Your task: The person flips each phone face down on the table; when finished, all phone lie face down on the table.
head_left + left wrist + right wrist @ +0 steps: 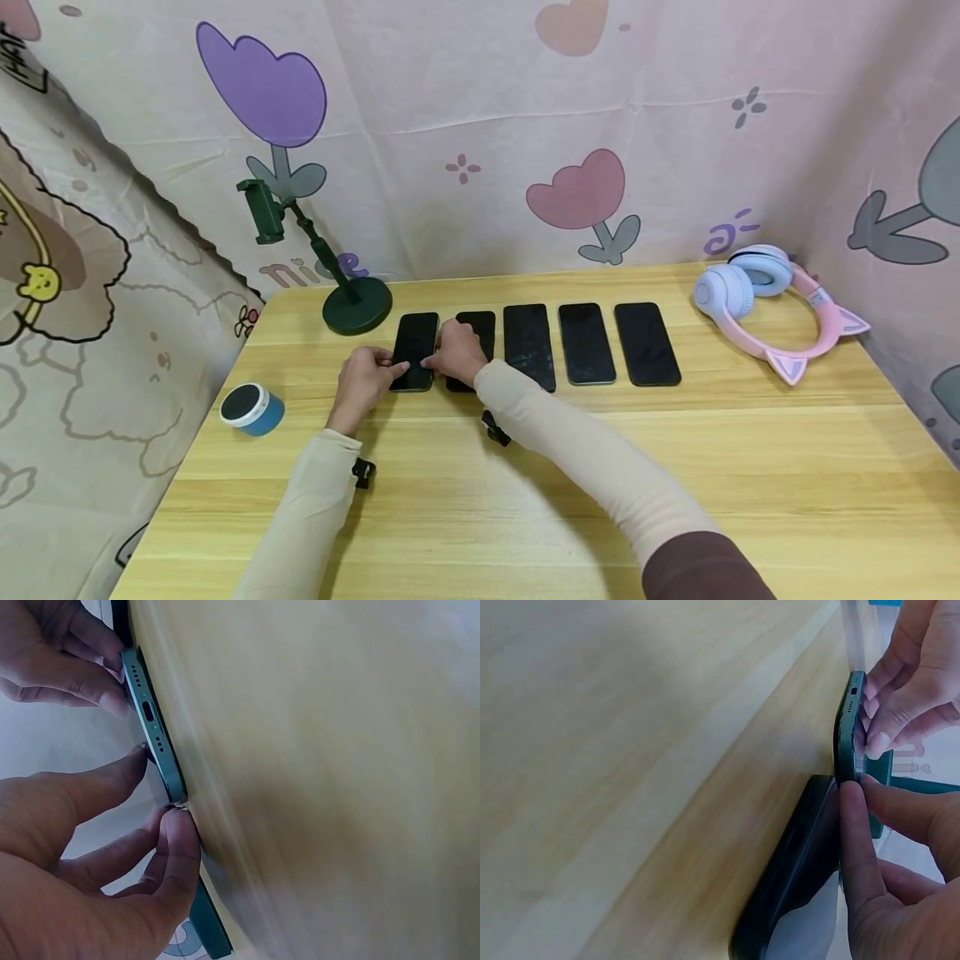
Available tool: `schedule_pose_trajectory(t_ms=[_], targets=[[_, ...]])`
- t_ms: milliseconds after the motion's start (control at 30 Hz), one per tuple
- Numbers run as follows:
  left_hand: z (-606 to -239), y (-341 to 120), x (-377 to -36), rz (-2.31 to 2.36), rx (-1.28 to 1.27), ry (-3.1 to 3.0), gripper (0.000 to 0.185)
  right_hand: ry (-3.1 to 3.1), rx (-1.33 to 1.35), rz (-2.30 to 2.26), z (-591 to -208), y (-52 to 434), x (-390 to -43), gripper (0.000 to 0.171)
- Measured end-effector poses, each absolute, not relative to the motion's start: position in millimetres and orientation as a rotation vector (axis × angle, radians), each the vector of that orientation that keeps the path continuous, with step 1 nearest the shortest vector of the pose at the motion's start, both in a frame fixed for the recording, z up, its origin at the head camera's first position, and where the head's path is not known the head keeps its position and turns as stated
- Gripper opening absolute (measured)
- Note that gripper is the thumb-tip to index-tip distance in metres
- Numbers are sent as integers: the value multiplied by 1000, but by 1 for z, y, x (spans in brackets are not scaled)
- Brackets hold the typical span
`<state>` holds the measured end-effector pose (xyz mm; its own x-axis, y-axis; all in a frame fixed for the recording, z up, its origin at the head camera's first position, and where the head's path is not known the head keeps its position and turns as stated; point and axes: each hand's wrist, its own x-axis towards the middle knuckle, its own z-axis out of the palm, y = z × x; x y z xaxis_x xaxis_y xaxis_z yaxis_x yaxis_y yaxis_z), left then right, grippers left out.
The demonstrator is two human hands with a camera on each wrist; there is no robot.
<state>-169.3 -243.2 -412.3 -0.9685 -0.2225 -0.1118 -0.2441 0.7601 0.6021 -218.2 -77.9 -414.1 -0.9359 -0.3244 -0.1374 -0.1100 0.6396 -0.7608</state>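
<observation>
Leftmost in a row of several dark smartphones is a smartphone [416, 340] with a green frame; its port edge [148, 712] shows in the left wrist view. My left hand [362, 385] pinches its left side, thumb over the screen and fingers along the edge. On the opposite side, my right hand [457, 352] pinches the right edge between thumb and index finger. Partly hidden under the right hand lies a second black smartphone [483, 323], whose thick side [784, 870] appears in the right wrist view.
Three more phones, the nearest a black smartphone [528, 346], continue the row rightward. Behind the left hand stands a green phone stand [357, 307]. A blue-and-white round speaker [258, 412] sits at left, pink cat-ear headphones [750, 329] at right. A patterned cloth [465, 100] hangs behind the table.
</observation>
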Motion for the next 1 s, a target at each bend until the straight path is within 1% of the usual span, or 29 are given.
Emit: schedule_pose_trajectory(t_ms=[333, 633, 900, 933, 1000], targets=[[-412, -244, -169, 1034, -460, 2882, 41, 2605, -303, -1195, -412, -82, -216, 16], [-411, -246, -168, 1079, -501, 2859, 41, 2603, -291, -1255, -414, -83, -215, 19], [-406, -248, -165, 1141, -520, 2840, 41, 2614, -286, -1279, -417, -87, -215, 12], [-405, -249, -165, 1148, -515, 2844, 41, 2615, -281, -1278, -418, -88, -215, 14], [-404, -251, -164, 1165, -505, 2853, 39, 2610, -268, -1278, -418, -88, -214, 22]])
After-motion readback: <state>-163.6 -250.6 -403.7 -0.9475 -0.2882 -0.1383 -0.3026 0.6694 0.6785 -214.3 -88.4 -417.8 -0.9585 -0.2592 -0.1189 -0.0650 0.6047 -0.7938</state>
